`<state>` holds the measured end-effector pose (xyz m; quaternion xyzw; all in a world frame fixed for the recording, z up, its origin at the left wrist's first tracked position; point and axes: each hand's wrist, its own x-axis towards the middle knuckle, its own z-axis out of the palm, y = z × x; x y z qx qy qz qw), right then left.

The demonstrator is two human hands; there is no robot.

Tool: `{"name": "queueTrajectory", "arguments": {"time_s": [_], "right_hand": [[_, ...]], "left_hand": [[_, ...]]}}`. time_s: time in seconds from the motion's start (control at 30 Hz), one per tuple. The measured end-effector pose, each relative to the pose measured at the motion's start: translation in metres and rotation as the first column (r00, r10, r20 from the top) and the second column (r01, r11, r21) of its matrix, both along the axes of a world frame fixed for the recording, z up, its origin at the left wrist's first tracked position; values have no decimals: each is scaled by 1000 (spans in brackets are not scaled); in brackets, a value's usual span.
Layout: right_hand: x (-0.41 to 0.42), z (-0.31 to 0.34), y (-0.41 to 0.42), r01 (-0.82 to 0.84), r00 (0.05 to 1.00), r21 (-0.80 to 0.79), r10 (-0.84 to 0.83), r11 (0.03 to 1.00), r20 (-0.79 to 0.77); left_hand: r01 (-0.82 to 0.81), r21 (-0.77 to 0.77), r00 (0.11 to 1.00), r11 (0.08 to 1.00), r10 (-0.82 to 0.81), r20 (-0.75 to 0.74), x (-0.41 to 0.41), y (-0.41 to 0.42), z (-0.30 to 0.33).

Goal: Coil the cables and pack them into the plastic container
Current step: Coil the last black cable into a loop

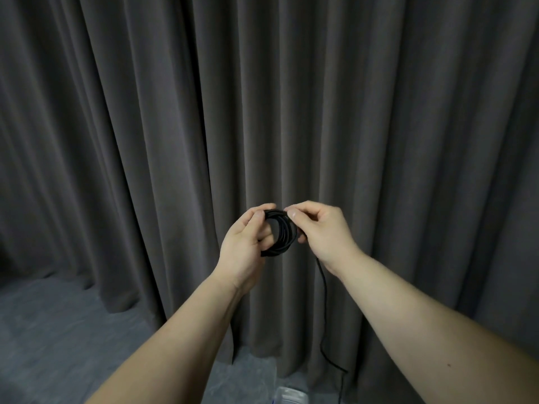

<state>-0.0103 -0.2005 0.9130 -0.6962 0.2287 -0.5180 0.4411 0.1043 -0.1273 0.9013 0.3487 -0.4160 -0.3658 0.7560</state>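
Cable (281, 231) coil, gripped between both hands' fingers (293, 214)

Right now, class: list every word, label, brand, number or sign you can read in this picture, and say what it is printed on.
None: no legible text shows anywhere.
Black cable coil, held by the left hand and right hand: no visible marking.
Clear plastic container at the bottom edge: a small blue mark, too small and cut off to read.
Grey curtain: plain.
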Motion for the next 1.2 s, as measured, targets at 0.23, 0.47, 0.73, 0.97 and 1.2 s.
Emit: {"name": "queueTrajectory", "arguments": {"time_s": [0.23,0.47,0.73,0.97,1.2], "right_hand": [[5,-13,7,-91,995,-2,91,996,-37],[6,-16,8,-33,994,-36,30,999,-102],[7,-6,7,47,992,-134,-62,990,-106],[5,-14,6,-106,977,-45,96,993,-192],[-12,-44,4,113,874,-255,-218,960,-434]], "left_hand": [[33,-66,979,997,-46,-201,-3,0,6],[152,-91,954,984,-171,-246,-9,3,11],[236,-96,938,967,-253,-239,-8,8,17],[39,-75,960,996,-59,-275,8,4,21],[-149,-124,902,981,84,-423,35,0,36]]}}
